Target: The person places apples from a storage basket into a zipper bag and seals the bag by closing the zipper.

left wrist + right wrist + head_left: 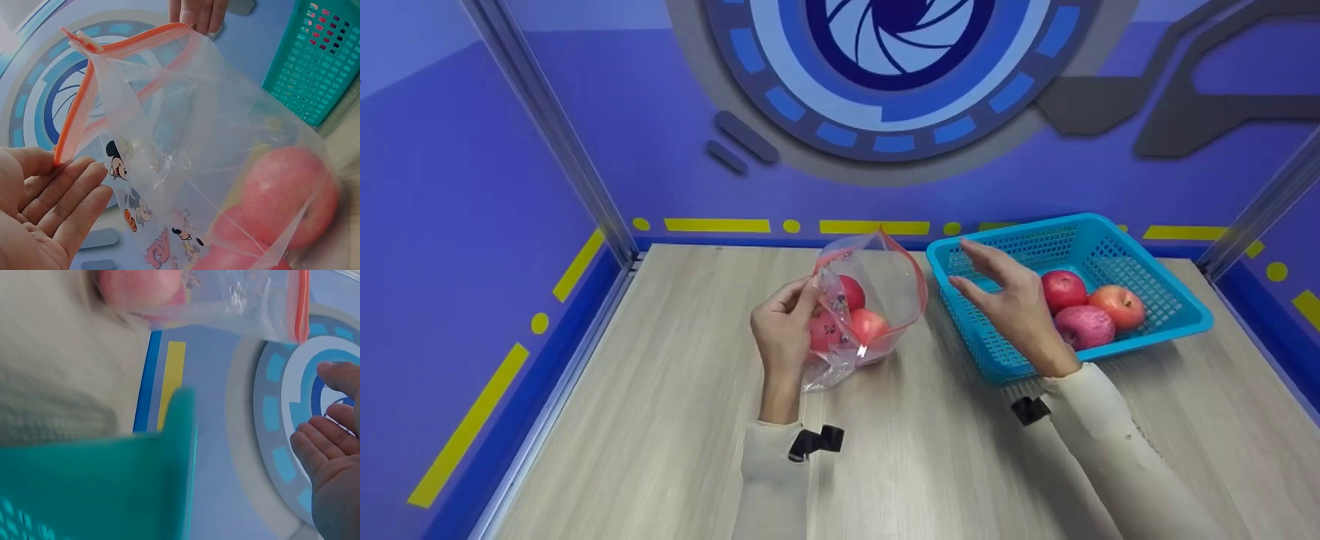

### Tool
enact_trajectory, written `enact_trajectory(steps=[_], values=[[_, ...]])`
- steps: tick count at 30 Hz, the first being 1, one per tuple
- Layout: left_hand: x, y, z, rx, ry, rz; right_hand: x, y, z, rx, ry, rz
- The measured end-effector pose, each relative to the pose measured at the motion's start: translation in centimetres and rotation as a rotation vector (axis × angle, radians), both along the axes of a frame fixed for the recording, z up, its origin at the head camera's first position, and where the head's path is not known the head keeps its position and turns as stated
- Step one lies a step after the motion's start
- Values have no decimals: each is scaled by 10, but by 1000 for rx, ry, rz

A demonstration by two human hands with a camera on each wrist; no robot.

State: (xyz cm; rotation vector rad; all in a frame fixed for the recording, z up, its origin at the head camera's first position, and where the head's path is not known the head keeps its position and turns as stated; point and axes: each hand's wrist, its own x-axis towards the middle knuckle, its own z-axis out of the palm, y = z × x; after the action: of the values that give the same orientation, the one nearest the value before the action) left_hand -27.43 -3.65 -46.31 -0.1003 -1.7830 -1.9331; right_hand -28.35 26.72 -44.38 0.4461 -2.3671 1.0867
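Observation:
A clear zip bag [896, 281] with a red-orange zip edge and cartoon mouse prints stands on the table, its mouth spread wide. Several red apples [289, 197] lie in its bottom. My left hand [784, 322] pinches the bag's zip edge between thumb and fingers, at the left side of the mouth. My right hand [1009, 296] is over the left part of a blue plastic basket [1174, 330], thumb and fingers spread apart with nothing between them. Inside the basket sit three apples [1084, 328], toward its right side.
The wooden table [675, 450] runs up to a blue printed back wall [660, 142]. Side panels in metal frames [555, 127] stand at left and right. The basket is just right of the bag, near the back edge.

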Motion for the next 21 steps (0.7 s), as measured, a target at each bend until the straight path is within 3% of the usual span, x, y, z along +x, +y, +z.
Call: enact_trajectory(steps=[13, 21], values=[[-1, 0, -1, 2, -5, 0, -2, 38, -12, -57, -8, -49], [0, 0, 0, 1, -10, 9, 1, 63, -19, -92, -77, -101]])
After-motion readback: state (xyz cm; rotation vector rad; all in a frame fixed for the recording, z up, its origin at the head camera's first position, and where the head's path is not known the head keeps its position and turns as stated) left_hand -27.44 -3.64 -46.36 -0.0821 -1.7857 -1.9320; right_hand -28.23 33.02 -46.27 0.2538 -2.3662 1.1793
